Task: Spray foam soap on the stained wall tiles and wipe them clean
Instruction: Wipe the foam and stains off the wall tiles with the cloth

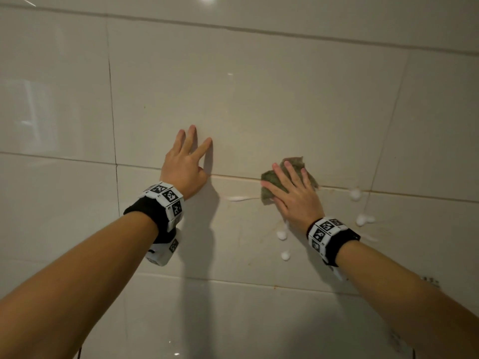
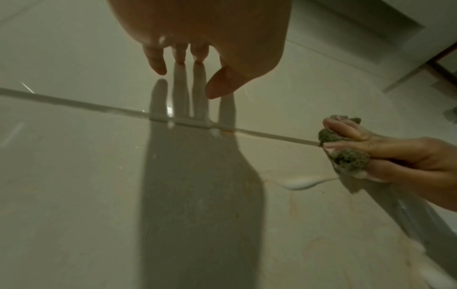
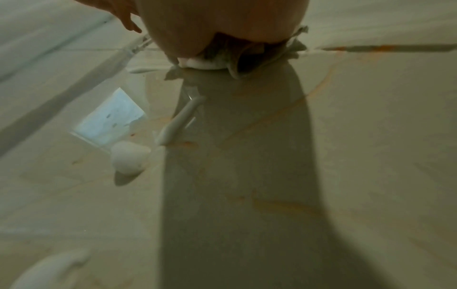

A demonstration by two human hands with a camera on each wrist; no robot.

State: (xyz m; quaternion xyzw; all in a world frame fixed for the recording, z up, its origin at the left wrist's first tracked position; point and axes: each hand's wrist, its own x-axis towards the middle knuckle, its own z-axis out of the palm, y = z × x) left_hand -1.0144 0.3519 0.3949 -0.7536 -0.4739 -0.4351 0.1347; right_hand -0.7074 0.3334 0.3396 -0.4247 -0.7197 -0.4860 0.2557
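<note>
Glossy beige wall tiles (image 1: 259, 99) fill the head view, with faint orange streaks (image 3: 284, 205) on them. My right hand (image 1: 290, 187) lies flat with its fingers spread, pressing a crumpled green-brown cloth (image 1: 295, 161) onto the grout line. The left wrist view shows the cloth (image 2: 348, 158) bunched up between those fingers. White foam blobs (image 1: 355, 194) (image 1: 282, 234) dot the tile around that hand, and a foam streak (image 1: 239, 198) trails left of the cloth. My left hand (image 1: 185, 159) holds nothing; its straight fingers rest on the tile to the left. No spray bottle is in view.
Dark grout lines (image 1: 111, 99) divide the wall into large tiles. An orange stain sits in the grout (image 3: 380, 47) right of the cloth. A small metal fitting (image 1: 430, 279) shows at the lower right. A bright window reflection (image 3: 111, 119) lies on the tile.
</note>
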